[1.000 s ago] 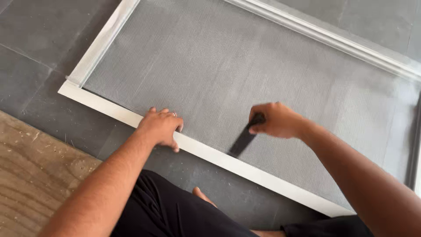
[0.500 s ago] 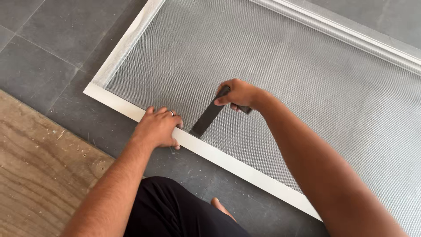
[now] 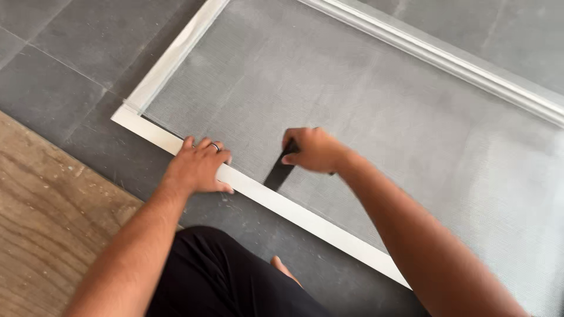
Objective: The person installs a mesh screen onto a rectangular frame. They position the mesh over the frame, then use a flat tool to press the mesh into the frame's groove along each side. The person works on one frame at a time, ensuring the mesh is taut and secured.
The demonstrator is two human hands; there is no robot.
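A white window-screen frame (image 3: 317, 218) with grey mesh (image 3: 376, 111) lies flat on the grey tiled floor. My left hand (image 3: 198, 167), a ring on one finger, presses flat on the near rail of the frame, fingers spread onto the mesh edge. My right hand (image 3: 314, 149) is closed around a flat black tool (image 3: 279, 172), whose lower tip rests against the inner edge of the near rail, just right of my left hand.
The frame's far rail (image 3: 446, 58) runs diagonally across the top right. Grey floor tiles (image 3: 53, 82) surround the frame, and a wooden floor strip (image 3: 41, 223) lies at lower left. My leg in black cloth (image 3: 217, 276) and a bare toe (image 3: 282, 269) sit below the frame.
My right hand has slid the black tool along the near rail toward my left hand. The left hand has kept its place on the rail while the view shifted.
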